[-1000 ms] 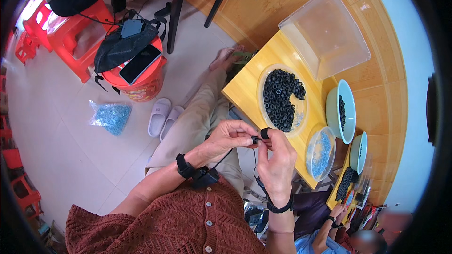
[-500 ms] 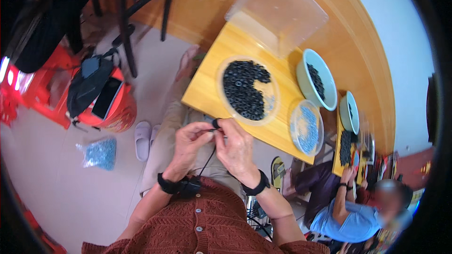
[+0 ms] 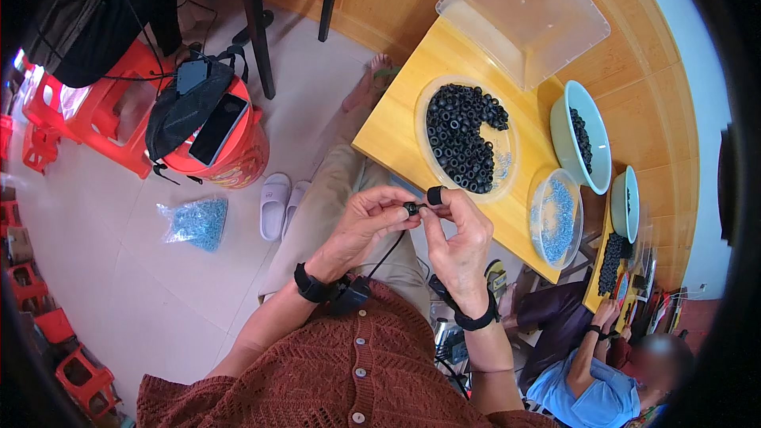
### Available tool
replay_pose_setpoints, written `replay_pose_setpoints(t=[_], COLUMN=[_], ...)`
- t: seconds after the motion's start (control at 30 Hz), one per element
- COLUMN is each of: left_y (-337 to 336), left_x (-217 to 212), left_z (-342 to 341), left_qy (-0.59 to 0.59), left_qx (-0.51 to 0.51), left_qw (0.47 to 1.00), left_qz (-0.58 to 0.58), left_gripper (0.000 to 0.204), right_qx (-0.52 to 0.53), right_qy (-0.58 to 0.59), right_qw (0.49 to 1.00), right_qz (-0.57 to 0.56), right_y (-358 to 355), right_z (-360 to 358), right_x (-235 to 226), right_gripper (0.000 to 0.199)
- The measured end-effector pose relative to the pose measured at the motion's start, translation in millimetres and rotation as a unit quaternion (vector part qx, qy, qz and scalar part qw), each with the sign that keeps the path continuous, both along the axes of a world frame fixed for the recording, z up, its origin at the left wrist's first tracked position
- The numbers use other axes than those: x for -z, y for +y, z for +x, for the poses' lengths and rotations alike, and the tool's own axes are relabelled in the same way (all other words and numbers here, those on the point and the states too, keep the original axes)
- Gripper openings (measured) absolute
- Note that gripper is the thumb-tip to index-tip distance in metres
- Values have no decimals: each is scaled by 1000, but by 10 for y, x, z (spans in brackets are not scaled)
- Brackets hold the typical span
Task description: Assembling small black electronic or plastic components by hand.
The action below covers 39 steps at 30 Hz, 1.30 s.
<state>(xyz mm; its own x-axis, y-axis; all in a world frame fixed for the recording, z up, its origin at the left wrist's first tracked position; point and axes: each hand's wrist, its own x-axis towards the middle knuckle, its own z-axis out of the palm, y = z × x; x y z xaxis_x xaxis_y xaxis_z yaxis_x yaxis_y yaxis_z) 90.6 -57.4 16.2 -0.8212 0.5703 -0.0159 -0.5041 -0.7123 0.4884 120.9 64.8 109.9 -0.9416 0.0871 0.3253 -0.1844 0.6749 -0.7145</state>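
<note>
While hands point(image 3: 416, 222) pinch black ring point(image 3: 411, 208), beads point(image 3: 464, 136) nearby.

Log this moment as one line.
left hand: pinching small black ring | right hand: holding black ring | dish of black rings: on yellow table

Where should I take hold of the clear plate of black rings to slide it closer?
Probably grip the clear plate by its bare near rim, from the table's open front edge. The black rings fill its middle, and the rim there is uncovered.
</note>
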Motion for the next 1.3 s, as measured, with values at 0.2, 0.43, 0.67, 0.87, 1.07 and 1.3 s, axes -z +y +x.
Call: replay_pose_setpoints(t=[0.2,0.43,0.67,0.87,1.07,1.3], left_y=[-16,-81,-80,-88,-106,-54], left_x=[58,69,14,-33,-15,17], left_z=[8,-44,-43,-26,-30,-3], left_qy=[-4,27,34,37,92,95], left_qx=[13,49,44,38,29,-13], left_qw=[999,988,988,990,994,995], left_qz=[46,143,145,134,60,1], left_gripper=[19,16,16,18,21,17], right_qx=[2,7,-11,-39,-60,-34], right_qy=[22,40,46,46,16,-4], right_qw=[999,999,998,995,981,974], right_qz=[26,30,36,74,183,226], right_y=[-58,-130,-193,-232,-282,-314], right_z=[58,115,122,119,135,113], right_x=[-108,-246,-281,-343,-364,-303], right_gripper=[14,15,17,17,18,22])
